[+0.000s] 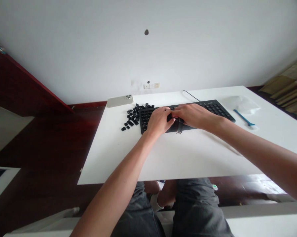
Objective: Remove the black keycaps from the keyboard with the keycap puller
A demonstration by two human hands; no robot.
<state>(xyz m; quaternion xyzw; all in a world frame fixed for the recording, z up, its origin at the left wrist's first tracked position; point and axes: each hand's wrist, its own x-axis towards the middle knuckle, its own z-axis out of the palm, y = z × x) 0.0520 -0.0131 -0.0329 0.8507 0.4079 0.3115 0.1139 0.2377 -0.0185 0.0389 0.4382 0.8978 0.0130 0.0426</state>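
A black keyboard [145, 119] lies on the white table [119, 158], with both hands over its middle. My left hand [160, 120] rests on the keyboard's left half, thumb pointing right and fingers bent toward the keys. From the right, my right hand [191, 115] reaches in, its fingers closed around a small dark tool [180, 125] that sticks out below them. The fingertips of the two hands meet, and what lies between them is hidden. Loose black keycaps [132, 117] are heaped left of the keyboard.
At the table's back left lies a phone [120, 100]. On the right are a blue brush [243, 118] and a crumpled white cloth or bag [244, 104]. A cable [191, 95] runs behind the keyboard. The wall with sockets [151, 86] stands behind the table.
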